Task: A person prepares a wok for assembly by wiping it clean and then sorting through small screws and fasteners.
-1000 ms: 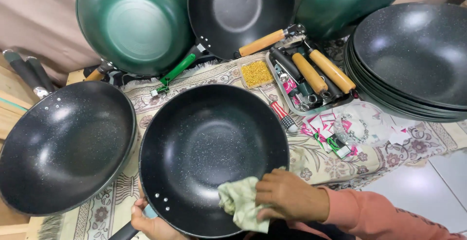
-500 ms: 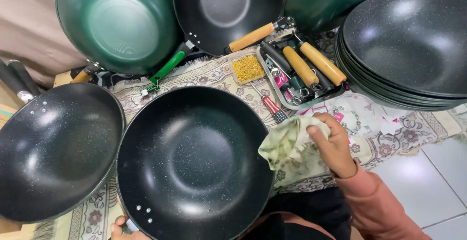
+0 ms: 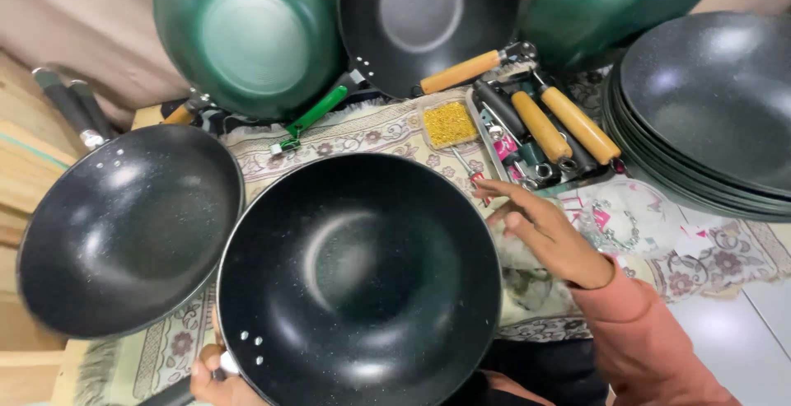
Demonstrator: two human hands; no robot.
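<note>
Speckled black wok (image 3: 358, 278), green wok (image 3: 247, 35), floral beige cloth (image 3: 371, 130).

The black wok (image 3: 358, 278) is metal with a glossy, finely speckled coating that throws bright glare. Left of it, a 2nd black wok (image 3: 128, 229) has the same speckled sheen. Behind it, the green wok (image 3: 247, 35) looks smooth and satiny. The handles (image 3: 564, 122) right of the green wok are pale varnished wood. Under the black wok lies a woven patterned cloth (image 3: 362, 130), matt, fringed.
</note>
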